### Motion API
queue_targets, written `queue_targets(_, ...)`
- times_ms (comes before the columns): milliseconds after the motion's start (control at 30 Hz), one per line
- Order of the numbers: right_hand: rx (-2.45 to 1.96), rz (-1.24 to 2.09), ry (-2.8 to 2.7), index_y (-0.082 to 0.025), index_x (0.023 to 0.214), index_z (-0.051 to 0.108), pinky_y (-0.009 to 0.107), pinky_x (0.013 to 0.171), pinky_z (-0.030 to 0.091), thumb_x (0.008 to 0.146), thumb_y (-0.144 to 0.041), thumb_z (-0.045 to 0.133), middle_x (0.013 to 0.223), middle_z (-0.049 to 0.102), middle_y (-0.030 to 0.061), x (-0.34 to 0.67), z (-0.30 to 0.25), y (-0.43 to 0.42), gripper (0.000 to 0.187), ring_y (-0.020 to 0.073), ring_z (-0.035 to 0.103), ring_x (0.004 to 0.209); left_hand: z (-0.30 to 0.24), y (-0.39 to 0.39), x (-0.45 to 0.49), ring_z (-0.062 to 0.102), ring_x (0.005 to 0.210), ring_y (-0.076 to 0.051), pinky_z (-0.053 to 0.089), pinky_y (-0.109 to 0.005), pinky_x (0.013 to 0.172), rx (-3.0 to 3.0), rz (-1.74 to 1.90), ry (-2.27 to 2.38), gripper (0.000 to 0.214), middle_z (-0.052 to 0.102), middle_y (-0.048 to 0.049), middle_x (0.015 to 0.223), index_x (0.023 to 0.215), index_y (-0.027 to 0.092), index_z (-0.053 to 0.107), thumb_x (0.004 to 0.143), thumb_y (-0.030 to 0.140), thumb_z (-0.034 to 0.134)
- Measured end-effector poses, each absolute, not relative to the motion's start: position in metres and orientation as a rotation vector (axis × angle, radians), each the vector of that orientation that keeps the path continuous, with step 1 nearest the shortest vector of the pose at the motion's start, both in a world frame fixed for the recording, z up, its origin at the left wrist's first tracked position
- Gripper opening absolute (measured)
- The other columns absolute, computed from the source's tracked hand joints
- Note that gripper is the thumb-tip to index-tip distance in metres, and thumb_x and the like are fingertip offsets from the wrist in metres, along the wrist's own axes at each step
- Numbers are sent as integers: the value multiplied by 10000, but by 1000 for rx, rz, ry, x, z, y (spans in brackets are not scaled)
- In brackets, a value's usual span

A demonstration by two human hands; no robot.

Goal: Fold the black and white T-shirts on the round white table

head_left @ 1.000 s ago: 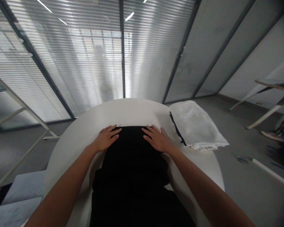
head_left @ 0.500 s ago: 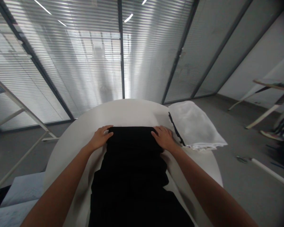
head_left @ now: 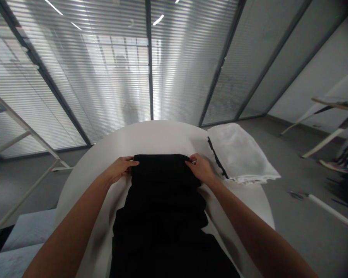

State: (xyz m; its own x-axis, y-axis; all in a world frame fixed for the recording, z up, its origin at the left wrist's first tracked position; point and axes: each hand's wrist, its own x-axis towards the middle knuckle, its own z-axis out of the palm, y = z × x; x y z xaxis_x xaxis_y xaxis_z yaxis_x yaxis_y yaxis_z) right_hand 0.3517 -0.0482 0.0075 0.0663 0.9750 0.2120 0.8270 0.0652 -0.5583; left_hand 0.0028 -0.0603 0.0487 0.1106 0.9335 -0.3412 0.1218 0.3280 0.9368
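A black cloth, perhaps a garment, lies lengthwise on the round white table, its far edge straight and its right side uneven. My left hand pinches the far left corner between thumb and fingers. At the far right corner, my right hand grips the edge the same way, fingers curled under or behind it. Both hands are closed on the cloth. The near end of the cloth runs out of view at the bottom.
A folded white cloth with a dark strip along its left side rests at the table's right edge. White metal framing stands left. Pale cushioned surfaces are at lower left. Another table is far right; a white pole lies right.
Both hands have gone from lying with fingers spread at the cloth's far corners to pinching those corners. The far edge now looks slightly raised or rounded at the right.
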Motion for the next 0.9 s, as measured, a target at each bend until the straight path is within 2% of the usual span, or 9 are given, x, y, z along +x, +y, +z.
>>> queue_targets(100, -1861, 312, -1810, -212, 1004, 628, 331, 758, 452, 863, -411, 569, 935, 699, 82, 351, 8, -50, 251, 230, 644, 862, 51, -61, -2, 477, 522, -88, 323, -208, 463, 1132, 731, 1313, 320, 628, -3, 654, 871, 155, 731, 636, 361, 802)
queue_targets(267, -1981, 29, -1911, -197, 971, 689, 438, 877, 401, 853, -499, 558, 979, 676, 159, 349, 10, -54, 350, 326, 590, 1009, 51, -61, -2, 548, 592, -119, 364, -217, 494, 1166, 769, 1284, 293, 703, -40, 820, 917, 190, 738, 660, 325, 772)
queue_targets(367, -1917, 68, -1979, -203, 860, 693, 403, 893, 397, 860, -461, 550, 899, 676, 124, 353, 10, -52, 295, 285, 597, 963, 49, -61, 0, 602, 664, -143, 387, -216, 497, 1168, 806, 1284, 303, 717, -49, 898, 936, 208, 731, 663, 334, 769)
queue_targets(500, -1815, 193, -2009, -224, 740, 664, 314, 757, 424, 857, -445, 545, 783, 668, 53, 359, 10, -47, 277, 207, 601, 778, 50, -62, 4, 621, 731, -147, 427, -201, 497, 1105, 880, 1328, 345, 711, -48, 932, 919, 199, 724, 608, 318, 814)
queue_targets(600, -1772, 240, -1923, -232, 728, 663, 297, 687, 411, 855, -447, 550, 781, 682, 39, 360, 11, -46, 274, 201, 609, 745, 52, -63, 8, 617, 735, -147, 481, -210, 507, 1024, 944, 1361, 379, 698, -65, 926, 889, 166, 718, 555, 286, 848)
queue_targets(800, -1582, 455, -1658, -216, 710, 673, 299, 648, 427, 823, -489, 580, 700, 663, 19, 360, 22, -49, 310, 203, 613, 702, 51, -62, 15, 639, 808, -200, 611, -339, 559, 1042, 1213, 1296, 429, 668, -84, 998, 936, 136, 690, 565, 297, 834)
queue_targets(900, -1463, 599, -1499, -202, 735, 666, 283, 592, 452, 795, -516, 607, 702, 642, 13, 360, 29, -54, 325, 186, 588, 687, 51, -62, 18, 652, 818, -202, 628, -370, 622, 1091, 1291, 1210, 453, 676, -66, 957, 992, 136, 677, 601, 318, 816)
